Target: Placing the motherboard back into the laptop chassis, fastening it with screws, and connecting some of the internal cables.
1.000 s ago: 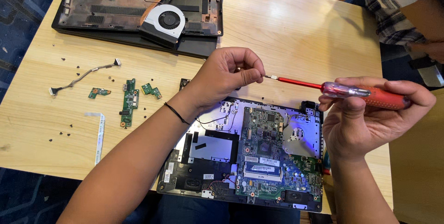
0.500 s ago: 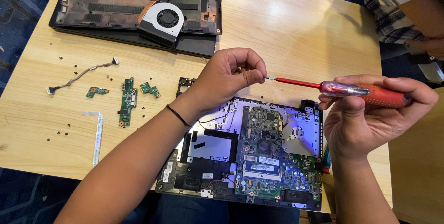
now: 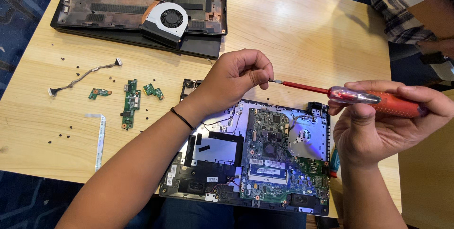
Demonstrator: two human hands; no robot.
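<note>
The right hand (image 3: 383, 129) has its fingers wrapped round the red screwdriver (image 3: 359, 96) handle, level above the open laptop (image 3: 250, 163) at the table's (image 3: 302, 25) near edge. The left hand (image 3: 236, 77) fingers pinch the screwdriver's tip.

Your tabletop (image 3: 302, 25) is light wood, grain running left to right. At the far left corner lies a dark laptop bottom cover (image 3: 142, 7), inner side up, with a round grey fan (image 3: 166, 20) resting on it. Nearer to you, an opened laptop chassis (image 3: 250, 158) lies at the front edge, its green mainboard (image 3: 279, 163) exposed. Left of the chassis you have three small green circuit boards (image 3: 130, 97) set close together, a thin grey cable (image 3: 80, 77) beyond them, and a flat white ribbon cable (image 3: 100, 139) near the front. Small dark screws (image 3: 64, 134) are scattered loosely around these parts.
</note>
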